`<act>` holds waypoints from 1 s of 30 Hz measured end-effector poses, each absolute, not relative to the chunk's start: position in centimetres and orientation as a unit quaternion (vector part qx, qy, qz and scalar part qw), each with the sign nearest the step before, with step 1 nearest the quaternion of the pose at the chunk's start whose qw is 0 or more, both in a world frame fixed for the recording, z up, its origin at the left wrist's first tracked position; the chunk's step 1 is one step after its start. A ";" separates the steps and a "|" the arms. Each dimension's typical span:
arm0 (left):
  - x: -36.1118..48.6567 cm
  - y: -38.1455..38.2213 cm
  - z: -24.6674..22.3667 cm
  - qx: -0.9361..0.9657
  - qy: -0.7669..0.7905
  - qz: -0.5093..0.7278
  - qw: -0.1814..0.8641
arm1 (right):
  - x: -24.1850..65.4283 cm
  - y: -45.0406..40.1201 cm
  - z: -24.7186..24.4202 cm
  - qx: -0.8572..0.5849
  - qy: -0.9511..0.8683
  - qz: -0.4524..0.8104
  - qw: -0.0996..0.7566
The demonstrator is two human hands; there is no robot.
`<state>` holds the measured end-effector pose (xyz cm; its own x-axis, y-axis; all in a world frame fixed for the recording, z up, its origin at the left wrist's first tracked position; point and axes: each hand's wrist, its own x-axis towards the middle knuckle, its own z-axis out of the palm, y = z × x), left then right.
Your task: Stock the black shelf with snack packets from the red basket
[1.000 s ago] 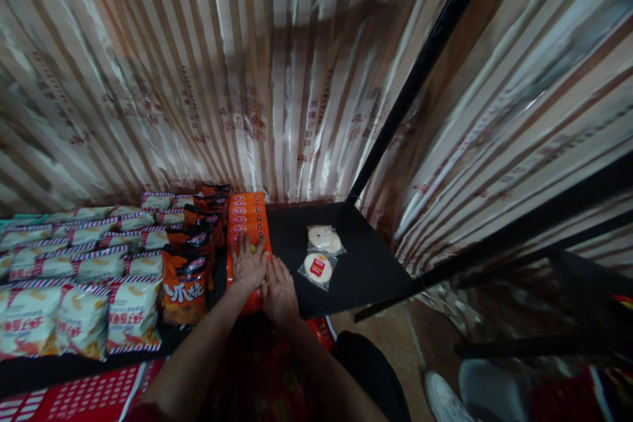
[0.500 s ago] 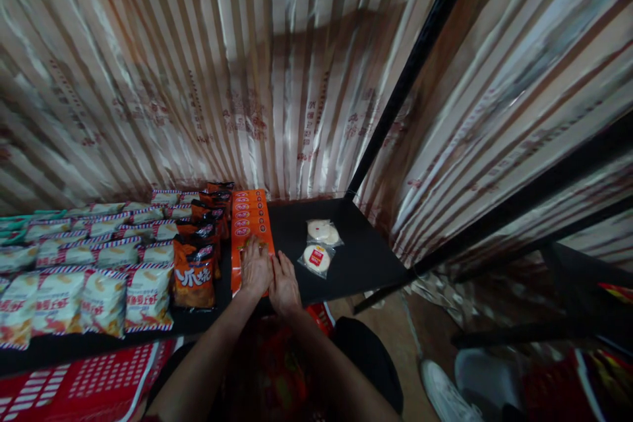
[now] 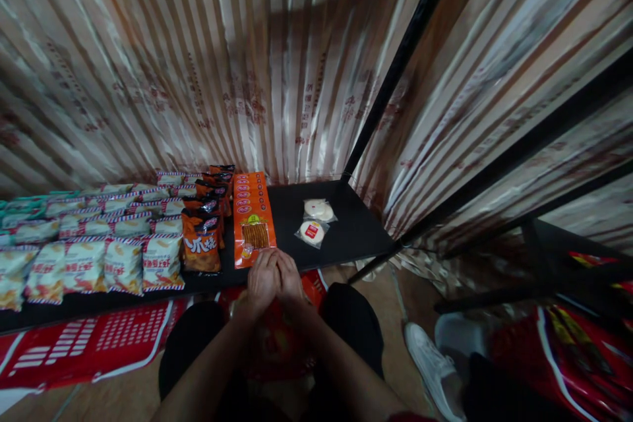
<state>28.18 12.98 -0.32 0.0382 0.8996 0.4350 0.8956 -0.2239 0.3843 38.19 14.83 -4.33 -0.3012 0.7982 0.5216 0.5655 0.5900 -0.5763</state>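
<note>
My left hand [image 3: 264,277] and my right hand [image 3: 289,277] are side by side and touching, at the black shelf's front edge. Their fingers are drawn together and curled, and nothing shows in either hand. The fingertips are at the lower edge of the orange snack packets [image 3: 254,214], which lie overlapped in a column. The front packet shows brown sticks through its window. Left of them stand dark-and-orange snack bags [image 3: 202,244]. Two clear packets of round white crackers [image 3: 312,233] lie to the right.
Rows of pale snack bags [image 3: 163,262] fill the left of the shelf [image 3: 356,224]. A red basket [image 3: 123,336] is below. A black post [image 3: 390,99] rises at the shelf's back right corner, before a pleated curtain [image 3: 198,46]. Someone's white shoe [image 3: 432,366] is on the floor.
Both hands have slid off the orange packets' face toward me, to the packets' lower edge, and drawn together. The front packet's window now shows. The view has tilted slightly.
</note>
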 end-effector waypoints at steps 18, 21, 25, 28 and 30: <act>29.9 1.8 -9.3 0.709 0.687 0.114 0.113 | 41.8 5.0 -10.4 -0.538 -0.805 0.220 0.117; 29.7 0.0 -11.9 0.711 0.680 0.056 0.170 | 41.9 3.6 -11.6 -0.525 -0.820 0.227 0.027; 29.4 -0.5 -12.8 0.704 0.683 0.037 0.191 | 41.9 3.5 -10.9 -0.483 -0.840 0.246 -0.008; 29.4 -0.2 -12.3 0.700 0.685 0.029 0.201 | 42.0 3.6 -10.3 -0.469 -0.848 0.249 -0.007; 29.3 -0.1 -12.1 0.697 0.685 0.030 0.210 | 42.1 3.5 -10.3 -0.475 -0.845 0.244 -0.001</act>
